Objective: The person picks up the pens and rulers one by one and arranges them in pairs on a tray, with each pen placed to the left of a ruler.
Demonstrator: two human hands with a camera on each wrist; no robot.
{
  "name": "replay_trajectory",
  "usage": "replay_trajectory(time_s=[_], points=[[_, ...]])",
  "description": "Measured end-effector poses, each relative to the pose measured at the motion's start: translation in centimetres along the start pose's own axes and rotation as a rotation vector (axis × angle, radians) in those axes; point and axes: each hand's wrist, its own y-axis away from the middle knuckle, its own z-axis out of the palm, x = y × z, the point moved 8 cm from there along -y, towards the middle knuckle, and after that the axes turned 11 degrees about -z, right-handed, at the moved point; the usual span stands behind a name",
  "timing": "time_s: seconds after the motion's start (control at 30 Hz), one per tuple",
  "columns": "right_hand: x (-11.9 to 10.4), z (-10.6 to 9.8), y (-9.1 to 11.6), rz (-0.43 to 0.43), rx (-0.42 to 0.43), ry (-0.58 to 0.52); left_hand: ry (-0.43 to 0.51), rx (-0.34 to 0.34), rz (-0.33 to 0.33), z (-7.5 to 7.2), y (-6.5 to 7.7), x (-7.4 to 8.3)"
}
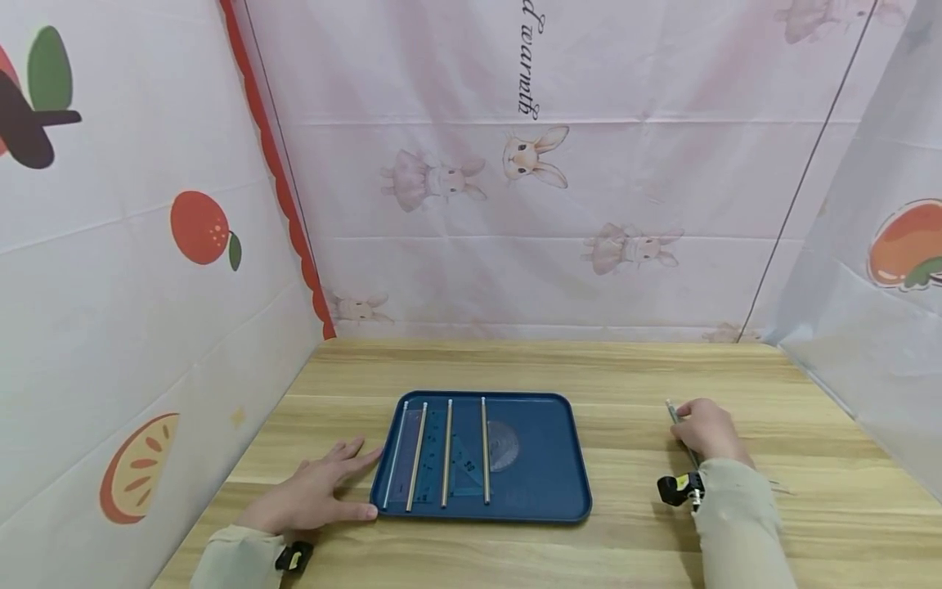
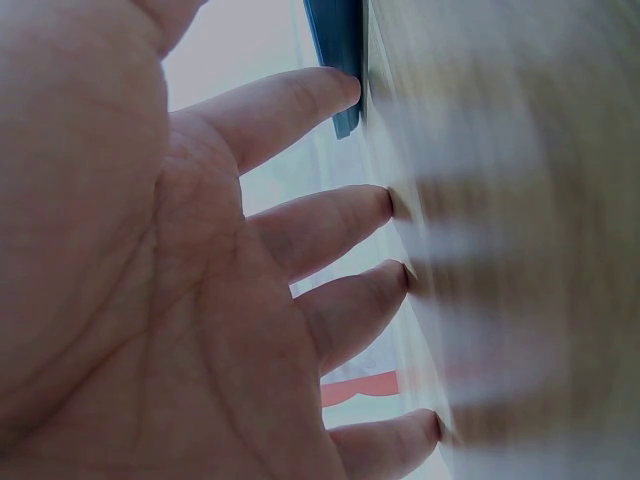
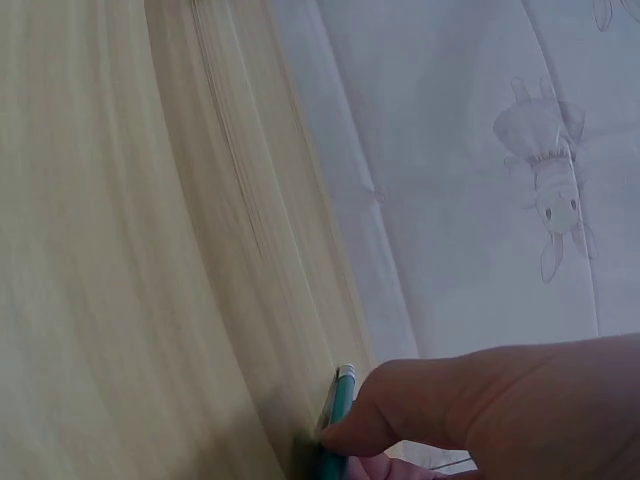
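A blue tray [image 1: 548,483] lies on the table. Spread and fairly straight, the fingers of my left hand [image 1: 312,493] rest at its left side, with the thumb at the near corner. In the left wrist view, fingertips press on the wood and the index finger reaches the tray's edge. Over to the right, my right hand [image 1: 710,429] pinches a green pencil [image 3: 341,398] near its white-ended top; the fingers cover much of it. Inside the tray, several pencils lie roughly parallel, including a gold one [image 1: 485,450], over a blue ruler [image 1: 431,450], a blue set square [image 1: 464,470] and a clear protractor [image 1: 504,446].
Thin, pale tips [image 1: 780,489] show on the wood just right of my right wrist. Printed cloth walls [image 1: 471,286] stand behind the table [image 1: 625,368] and along both sides. Bare wood lies between the tray and my right hand.
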Motion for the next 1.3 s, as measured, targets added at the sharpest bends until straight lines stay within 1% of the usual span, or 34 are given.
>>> replay_trajectory(time_s=[0.17,0.37,0.53,0.77,0.9,1.3], points=[[-1.2,0.8,-0.2,-0.006,-0.051,-0.007,-0.001,-0.001,-0.007,0.1,0.0,-0.1],[-2.4,1.4,-0.5,-0.030,-0.053,-0.017,0.005,-0.002,-0.009,0.0,0.1,0.1],[-2.8,1.8,-0.8,-0.041,-0.047,-0.042,0.006,-0.002,-0.009,-0.1,0.1,0.2],[-2.9,2.2,-1.1,-0.031,-0.030,-0.136,0.008,0.000,-0.011,0.0,0.0,0.1],[-3.1,2.4,-1.2,-0.020,-0.035,-0.194,0.006,0.003,-0.015,-0.1,0.1,0.2],[-4.3,2.8,-1.3,-0.021,-0.046,-0.312,0.000,0.002,-0.024,0.0,0.1,-0.1]])
